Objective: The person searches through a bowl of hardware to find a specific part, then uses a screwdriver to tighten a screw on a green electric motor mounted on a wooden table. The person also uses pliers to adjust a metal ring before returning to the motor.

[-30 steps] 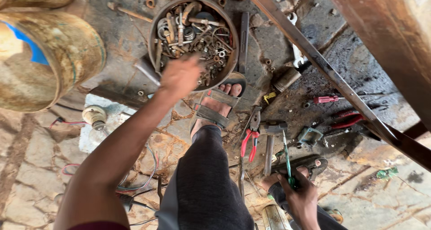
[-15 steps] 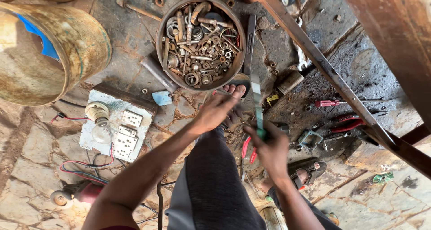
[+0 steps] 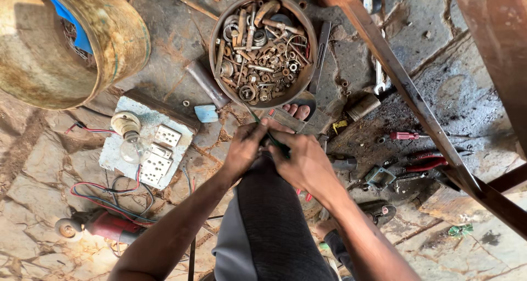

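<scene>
At the centre of the frame, above the person's dark-trousered knee [image 3: 263, 215], the two hands meet. The left hand [image 3: 244, 149] and the right hand [image 3: 304, 160] are both curled shut around a thin green-handled tool [image 3: 273, 140], whose slim shaft runs up and to the left from between the fingers toward the bowl; how exactly each finger sits on it cannot be made out. The grip of each hand is closed tight, thumbs and fingers pressing together over the same spot.

Just above the hands, in the upper middle of the frame, stands a round metal bowl [image 3: 219, 67] heaped with rusty nuts, bolts and washers. A sandalled foot [image 3: 296, 112] shows just below its rim. At the upper left lies a large yellowish drum [image 3: 110, 34] on its side. At the left middle, a pale board with sockets and a light bulb [image 3: 145, 149] lies on the stone floor [image 3: 33, 160], with red and blue wires trailing down to a red power tool [image 3: 104, 226] at lower left. At the right, red-handled pliers [image 3: 425, 163] and a red screwdriver [image 3: 403, 135] lie beside a slanting rusty steel bar [image 3: 417, 102].
</scene>
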